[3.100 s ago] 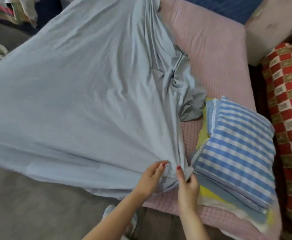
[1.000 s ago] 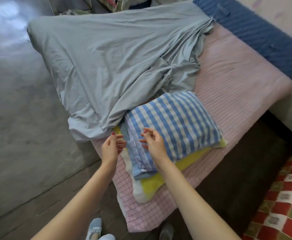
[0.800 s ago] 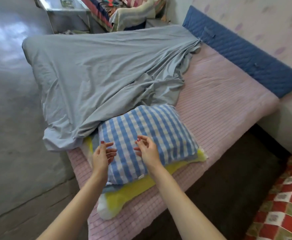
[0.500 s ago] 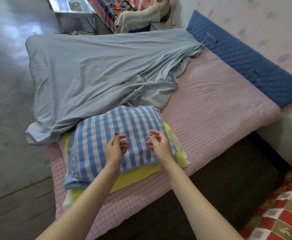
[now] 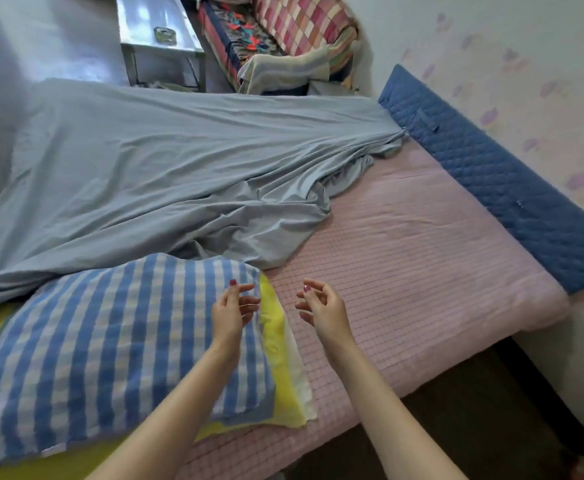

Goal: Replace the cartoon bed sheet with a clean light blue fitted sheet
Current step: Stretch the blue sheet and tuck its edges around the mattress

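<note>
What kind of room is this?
Most likely a home bedroom: a bed with a pink mattress pad, a light blue sheet half spread over it, a striped pillow and a padded blue headboard.

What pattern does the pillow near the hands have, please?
Blue and white checks, on the pillow, head view.

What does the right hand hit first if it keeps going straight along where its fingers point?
Probably the bare pink mattress pad. The right hand hovers above it with fingers aimed up-frame, slightly left; further along that line is the rumpled edge of the light blue sheet. Its height is unclear, so this is a guess.
</note>
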